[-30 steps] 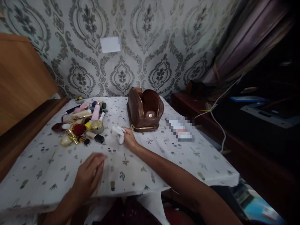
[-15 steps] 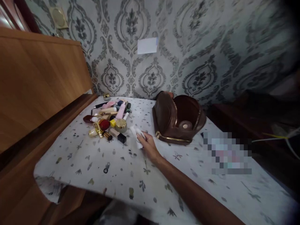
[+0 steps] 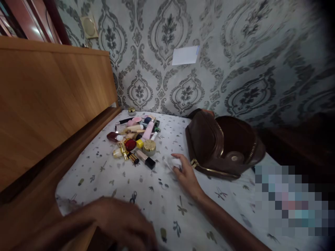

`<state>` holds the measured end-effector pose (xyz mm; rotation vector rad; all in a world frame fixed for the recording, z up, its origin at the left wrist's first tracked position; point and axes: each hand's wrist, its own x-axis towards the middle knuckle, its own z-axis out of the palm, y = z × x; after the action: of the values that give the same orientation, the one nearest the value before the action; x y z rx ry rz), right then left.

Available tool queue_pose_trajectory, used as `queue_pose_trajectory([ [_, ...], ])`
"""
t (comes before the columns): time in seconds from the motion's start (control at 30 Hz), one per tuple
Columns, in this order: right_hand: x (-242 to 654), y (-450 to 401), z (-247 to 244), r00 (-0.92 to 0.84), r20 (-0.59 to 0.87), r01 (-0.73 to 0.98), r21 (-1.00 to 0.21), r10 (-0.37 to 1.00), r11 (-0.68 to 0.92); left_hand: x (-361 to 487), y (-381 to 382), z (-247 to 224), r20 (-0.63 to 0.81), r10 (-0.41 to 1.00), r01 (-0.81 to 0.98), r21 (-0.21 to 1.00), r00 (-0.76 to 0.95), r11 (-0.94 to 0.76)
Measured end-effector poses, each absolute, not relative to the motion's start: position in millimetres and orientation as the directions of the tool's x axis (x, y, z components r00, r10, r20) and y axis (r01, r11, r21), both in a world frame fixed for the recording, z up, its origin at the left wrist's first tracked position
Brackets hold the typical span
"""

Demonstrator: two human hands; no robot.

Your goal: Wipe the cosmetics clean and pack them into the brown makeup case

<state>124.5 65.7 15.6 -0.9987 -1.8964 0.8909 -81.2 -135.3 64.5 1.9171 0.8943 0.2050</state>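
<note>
My right hand [image 3: 187, 177] is closed on a crumpled white tissue [image 3: 172, 162], low over the patterned cloth. To its left lies a pile of cosmetics: a foundation bottle with a black cap [image 3: 145, 159], a round gold-lidded jar [image 3: 149, 146], a pink tube [image 3: 148, 130], a red oval item [image 3: 130, 144] and several brushes and tubes. On its right stands an unzipped brown cosmetic bag [image 3: 202, 139] with a round pale item [image 3: 233, 158] at its opening. My left hand [image 3: 124, 221] is over the table's front edge, smeared by motion; its fingers do not show clearly.
The white cloth [image 3: 110, 184] with small plant prints covers the table. A wooden cabinet side [image 3: 57, 94] borders the left, and a patterned wall rises behind. One small jar [image 3: 131, 111] sits at the far left corner. A blurred-out item [image 3: 290, 198] lies at right.
My left hand has come into view at the bottom. My right hand still holds the tissue near the bag. The camera has turned left, so everything appears shifted right.
</note>
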Motion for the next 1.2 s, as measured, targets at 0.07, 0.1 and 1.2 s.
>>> queue_pose_trajectory([
  [0.07,122.5,70.2,24.0,-0.395,0.304,0.349,-0.823,0.867,0.448,-99.6,-81.2,97.3,-0.141,0.711,0.458,0.845,0.689,-0.276],
  [0.1,119.5,72.1,29.4,-0.404,0.299,0.362,-0.816,0.864,0.451,-106.9,-59.5,108.5,-0.063,0.803,0.462,0.843,0.593,-0.275],
  [1.2,114.8,50.6,36.0,-0.339,0.295,-0.285,-0.937,0.894,0.201,-49.1,31.9,103.2,0.379,0.884,0.586,0.664,0.272,-0.465],
])
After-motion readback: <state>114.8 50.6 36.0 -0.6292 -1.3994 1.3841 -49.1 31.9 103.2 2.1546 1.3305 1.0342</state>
